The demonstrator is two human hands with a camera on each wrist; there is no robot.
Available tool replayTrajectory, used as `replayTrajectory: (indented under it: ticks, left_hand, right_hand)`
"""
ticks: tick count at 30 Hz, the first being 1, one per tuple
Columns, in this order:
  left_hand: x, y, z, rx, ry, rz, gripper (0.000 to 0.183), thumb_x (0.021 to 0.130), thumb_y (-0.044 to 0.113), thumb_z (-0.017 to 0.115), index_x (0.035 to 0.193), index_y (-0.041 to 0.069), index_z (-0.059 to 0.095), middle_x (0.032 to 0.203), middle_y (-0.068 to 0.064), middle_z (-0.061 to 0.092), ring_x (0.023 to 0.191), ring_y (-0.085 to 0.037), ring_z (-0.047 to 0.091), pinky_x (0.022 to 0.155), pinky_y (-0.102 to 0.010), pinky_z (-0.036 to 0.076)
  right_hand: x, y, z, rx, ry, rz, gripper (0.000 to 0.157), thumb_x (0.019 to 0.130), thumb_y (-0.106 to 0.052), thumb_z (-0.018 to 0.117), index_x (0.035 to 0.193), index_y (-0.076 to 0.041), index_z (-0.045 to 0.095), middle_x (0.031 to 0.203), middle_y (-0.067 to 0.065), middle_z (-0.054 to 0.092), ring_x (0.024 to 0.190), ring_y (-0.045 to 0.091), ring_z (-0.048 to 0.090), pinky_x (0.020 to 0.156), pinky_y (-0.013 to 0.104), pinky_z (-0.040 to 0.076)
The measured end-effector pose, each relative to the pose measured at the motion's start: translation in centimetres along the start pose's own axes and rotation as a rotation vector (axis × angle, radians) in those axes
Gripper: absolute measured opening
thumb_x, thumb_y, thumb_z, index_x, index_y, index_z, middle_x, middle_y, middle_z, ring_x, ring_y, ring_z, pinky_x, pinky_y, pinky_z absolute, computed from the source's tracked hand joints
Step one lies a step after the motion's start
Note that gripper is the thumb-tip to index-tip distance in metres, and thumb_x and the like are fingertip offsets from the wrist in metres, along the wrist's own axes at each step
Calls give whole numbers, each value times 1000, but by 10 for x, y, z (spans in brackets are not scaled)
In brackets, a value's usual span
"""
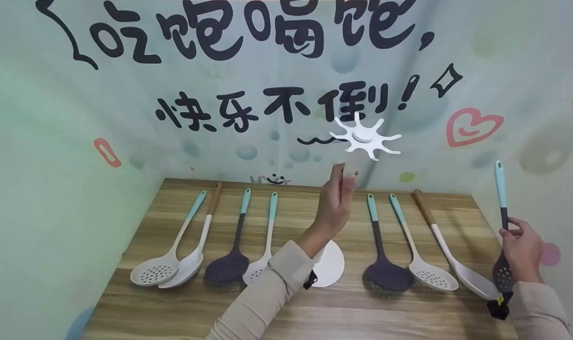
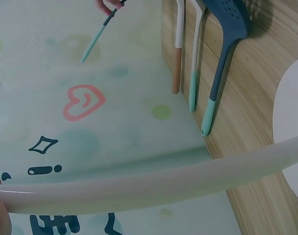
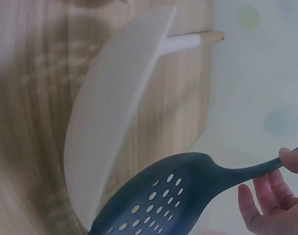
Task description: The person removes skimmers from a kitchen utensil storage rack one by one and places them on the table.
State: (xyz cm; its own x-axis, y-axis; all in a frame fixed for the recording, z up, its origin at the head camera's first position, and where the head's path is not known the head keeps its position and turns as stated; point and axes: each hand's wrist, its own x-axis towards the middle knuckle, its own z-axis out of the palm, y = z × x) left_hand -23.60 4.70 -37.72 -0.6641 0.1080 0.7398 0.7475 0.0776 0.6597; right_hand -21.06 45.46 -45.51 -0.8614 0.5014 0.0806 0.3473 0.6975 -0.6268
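Note:
Near the middle of the table, my left hand (image 1: 334,203) grips the upper post of a white utensil stand. Its star-shaped hook top (image 1: 362,136) shows above the fingers, and its round base (image 1: 331,267) is partly behind the wrist. In the left wrist view, the curved white post (image 2: 139,188) crosses the frame. At the right, my right hand (image 1: 523,248) pinches the dark shaft of a skimmer (image 3: 163,196), its turquoise handle pointing up and its holed bowl hanging down. Just left of that bowl lies a white spoon (image 1: 473,281) with a brown handle, seen close in the right wrist view.
Left of the stand lie two white skimmers (image 1: 155,270) (image 1: 255,269), a white spoon (image 1: 187,269) with a brown handle and a dark turner (image 1: 227,268). To its right are another dark turner (image 1: 388,274) and white skimmer (image 1: 432,275). A printed cloth (image 1: 248,151) backs the wooden table (image 1: 362,321).

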Motion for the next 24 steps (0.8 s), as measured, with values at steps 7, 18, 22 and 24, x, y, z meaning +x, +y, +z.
replayTrajectory:
  ticks: [7, 18, 22, 24]
  left_hand:
    - [-1, 1, -1, -10, -11, -12, 57, 99, 48, 23, 112, -4, 41, 71, -8, 43, 62, -5, 35, 54, -17, 32]
    - [0, 1, -1, -12, -16, -21, 56, 98, 49, 23, 112, -3, 41, 73, -11, 46, 63, -5, 36, 55, -17, 33]
    - [0, 0, -1, -17, -21, -15, 55, 99, 48, 23, 112, -2, 40, 72, -12, 45, 63, -4, 36, 54, -17, 33]
    - [0, 0, -1, -21, -23, -13, 55, 99, 48, 23, 113, -3, 40, 71, -13, 45, 62, -4, 36, 54, -17, 32]
  right_hand:
    - [6, 1, 11, -30, -37, -13, 38, 96, -8, 43, 130, 8, 39, 113, 34, 50, 89, 38, 52, 57, 29, 41]
    - [10, 8, 27, -113, -39, -116, 24, 88, 0, 42, 104, 11, 56, 103, 35, 55, 88, 44, 51, 64, 37, 36]
    - [13, 8, 30, -157, -168, -99, 34, 85, -1, 42, 113, 16, 50, 113, 40, 50, 98, 48, 49, 70, 42, 42]
    - [16, 8, 31, -190, -253, -102, 40, 85, -3, 42, 119, 18, 46, 118, 42, 45, 103, 51, 47, 76, 48, 44]
